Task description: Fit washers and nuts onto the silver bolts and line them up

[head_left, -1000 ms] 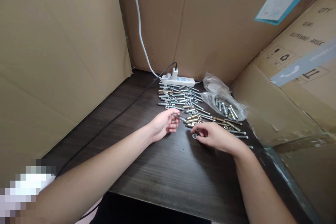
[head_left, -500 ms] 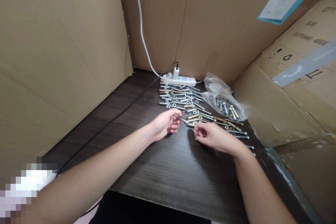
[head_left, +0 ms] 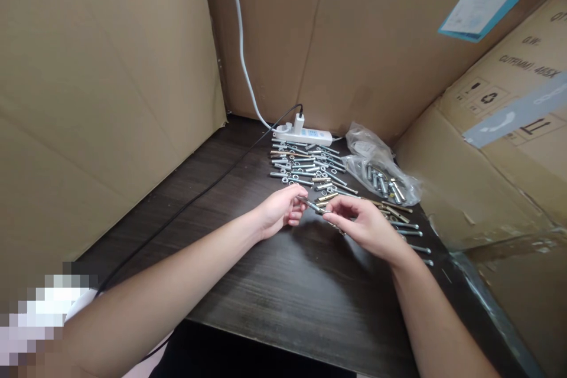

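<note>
My left hand [head_left: 282,212] is closed in a pinch on one end of a metal bolt [head_left: 313,207] with a sleeve on it. The bolt slants down to the right, held just above the dark table. At its other end is my right hand [head_left: 361,224], thumb and forefinger pinched together. What sits between those fingers is too small to make out. Behind both hands lie rows of loose bolts [head_left: 292,175], along with sleeves, nuts and washers, some silvery and some brassy. My right hand hides part of the nearest rows.
A white power strip [head_left: 305,137] with a plugged-in charger stands at the back. Its black cable [head_left: 199,194] runs across the dark table [head_left: 266,283]. To the right, a clear plastic bag [head_left: 381,177] holds more bolts. Large cardboard boxes [head_left: 274,35] wall in the table.
My right hand has risen slightly and closed in on the free end of the bolt, its fingers now touching it. The left hand keeps its hold on the bolt almost unmoved.
</note>
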Motion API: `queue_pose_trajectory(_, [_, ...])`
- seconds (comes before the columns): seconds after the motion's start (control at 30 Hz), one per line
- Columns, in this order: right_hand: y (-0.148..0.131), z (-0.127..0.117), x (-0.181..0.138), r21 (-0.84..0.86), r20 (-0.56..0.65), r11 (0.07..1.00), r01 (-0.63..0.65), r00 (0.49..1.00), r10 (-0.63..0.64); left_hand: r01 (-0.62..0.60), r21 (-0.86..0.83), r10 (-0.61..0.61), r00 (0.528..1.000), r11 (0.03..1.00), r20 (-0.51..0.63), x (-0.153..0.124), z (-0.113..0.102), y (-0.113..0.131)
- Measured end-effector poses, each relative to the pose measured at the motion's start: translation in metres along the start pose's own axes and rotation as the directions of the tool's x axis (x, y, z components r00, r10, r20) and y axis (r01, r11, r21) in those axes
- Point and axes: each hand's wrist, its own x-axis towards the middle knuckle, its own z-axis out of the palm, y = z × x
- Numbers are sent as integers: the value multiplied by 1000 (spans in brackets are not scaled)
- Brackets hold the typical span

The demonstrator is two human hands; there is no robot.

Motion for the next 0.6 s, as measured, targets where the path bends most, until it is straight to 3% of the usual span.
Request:
queue_pose_trajectory(0.13, [-3, 7, 2, -29, -87, 996, 89, 992, -91, -13, 32, 14, 1000, 999, -10, -1, 1, -2])
queue_pose_trajectory(0.4, [1, 17, 6, 223, -115, 974, 50, 993, -24, -28, -13, 27, 999, 1000, -31, -1, 1, -1])
queue_pose_trajectory(0.6, [8, 24, 10, 274, -157, 960, 60, 987, -17, -94, -16, 93, 992, 995, -80, 1, -1, -3])
